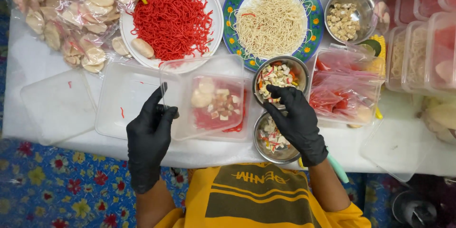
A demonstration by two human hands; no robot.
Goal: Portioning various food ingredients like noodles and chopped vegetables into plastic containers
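At the upper left of the frame lies a clear bag of pale round crackers (71, 14); at the right, below a small steel bowl of beige cubes (343, 19), sit clear bags of red sauce (342, 90). A white plate of red noodles (173, 16) and a blue flowered plate of pale noodles (271, 19) fill the top centre. The left hand (149, 135), black-gloved, pinches the edge of a clear plastic box (209, 99) at centre, holding red noodles and pale pieces. The right hand (294, 118), fingertips bunched, dips into a steel bowl of chopped mix (278, 73); whether it holds any is unclear. Another steel bowl (273, 142) lies under that wrist.
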